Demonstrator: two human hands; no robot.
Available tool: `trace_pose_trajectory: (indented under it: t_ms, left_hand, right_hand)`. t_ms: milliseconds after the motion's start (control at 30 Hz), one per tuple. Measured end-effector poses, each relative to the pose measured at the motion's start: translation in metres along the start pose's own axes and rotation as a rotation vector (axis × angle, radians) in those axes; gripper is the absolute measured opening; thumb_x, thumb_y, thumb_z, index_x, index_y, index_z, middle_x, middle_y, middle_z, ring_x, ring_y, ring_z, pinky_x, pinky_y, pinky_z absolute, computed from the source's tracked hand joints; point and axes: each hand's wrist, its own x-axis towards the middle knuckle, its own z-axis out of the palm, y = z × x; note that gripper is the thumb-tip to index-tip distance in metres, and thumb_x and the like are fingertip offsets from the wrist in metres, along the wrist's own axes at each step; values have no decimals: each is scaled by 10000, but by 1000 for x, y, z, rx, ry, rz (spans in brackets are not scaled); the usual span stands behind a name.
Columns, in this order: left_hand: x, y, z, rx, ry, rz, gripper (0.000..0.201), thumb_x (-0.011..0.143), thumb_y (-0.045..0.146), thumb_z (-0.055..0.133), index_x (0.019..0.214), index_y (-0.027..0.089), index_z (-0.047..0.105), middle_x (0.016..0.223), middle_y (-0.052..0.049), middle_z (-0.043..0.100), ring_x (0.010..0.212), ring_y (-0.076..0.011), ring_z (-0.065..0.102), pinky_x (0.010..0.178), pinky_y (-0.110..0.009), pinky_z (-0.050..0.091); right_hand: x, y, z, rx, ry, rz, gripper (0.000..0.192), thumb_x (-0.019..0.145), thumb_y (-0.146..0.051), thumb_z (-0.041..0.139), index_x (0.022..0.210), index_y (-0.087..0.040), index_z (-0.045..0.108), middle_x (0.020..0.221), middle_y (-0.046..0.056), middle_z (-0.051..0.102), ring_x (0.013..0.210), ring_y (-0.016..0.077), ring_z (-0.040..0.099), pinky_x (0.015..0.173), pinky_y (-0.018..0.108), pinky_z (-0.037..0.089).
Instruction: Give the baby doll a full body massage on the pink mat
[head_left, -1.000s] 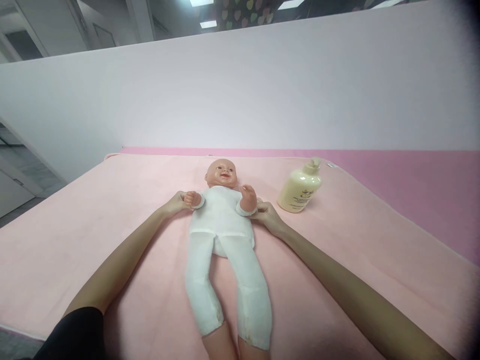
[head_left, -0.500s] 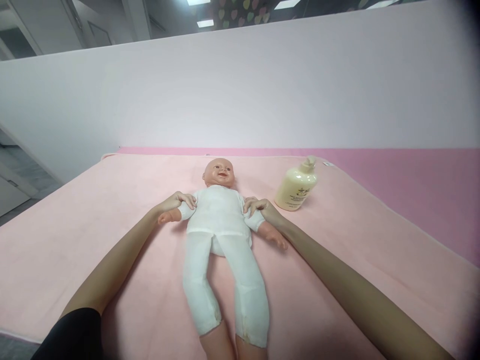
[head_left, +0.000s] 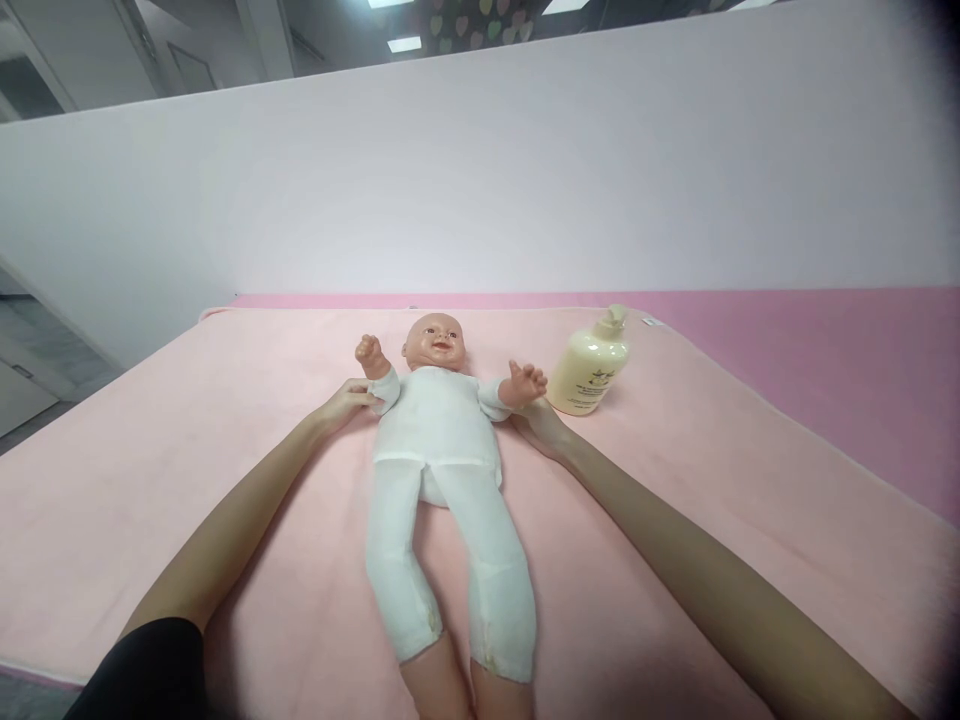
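A baby doll [head_left: 437,420] with a white cloth body and bare plastic head, hands and lower legs lies face up, its feet towards me. Both of its forearms are raised. My left hand [head_left: 346,402] is closed round the sleeved arm at the left of the picture, with that doll fist pointing up. At the other side, my right hand [head_left: 544,428] holds the opposite arm from below; most of its fingers are hidden behind the sleeve and the doll's hand. Just beyond my right hand stands a pale yellow pump bottle [head_left: 589,370].
Beneath the doll spreads a pink blanket [head_left: 262,360], with a darker pink surface [head_left: 787,350] showing along the back and right. A white partition [head_left: 480,180] rises behind. Grey floor shows at the far left.
The doll's arms have swung from lying out and down to raised, with its hands up. My hands have moved from on top of the arms to their outer side and underside.
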Motion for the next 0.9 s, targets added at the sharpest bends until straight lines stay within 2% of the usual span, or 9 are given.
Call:
trace_pose_trajectory:
  t_ms: [67,167,400,633,900]
  left_hand:
    - [2,-2,1,-15,3,15,241,622,256,748,824,126,726,810,-67,704,800,-201,639,824,-335,440]
    - [4,-3,2,-36,21,18,308,657,335,760,869,117,714,820,-79,705,777,-196,634,800,-329,435]
    - [2,4,16,-2,67,-23,430,722,521,712,832,107,678,802,-92,684,736,-182,605,725,-296,424]
    - [6,0,35,56,287,2,510,668,618,695,720,117,617,673,-48,614,602,-141,533,591,-264,363]
    - [14,-5,37,295,465,36,467,707,594,643,605,144,570,551,9,509,548,-118,430,536,-254,285]
  right_hand:
    - [1,2,1,114,-18,69,328,620,-432,751,821,-176,706,892,83,697,872,237,641,823,398,503]
    - [4,6,1,236,-18,146,391,565,-405,811,857,-164,710,906,77,705,882,220,634,863,381,481]
    - [4,6,4,106,53,119,512,654,-643,704,768,-145,673,802,64,683,805,176,600,760,296,461]
    - [7,-3,15,42,158,185,540,592,-673,716,680,-145,644,709,49,658,650,142,554,602,250,426]
    - [19,1,23,-6,241,236,532,567,-658,711,633,-148,575,608,12,564,558,113,469,525,241,344]
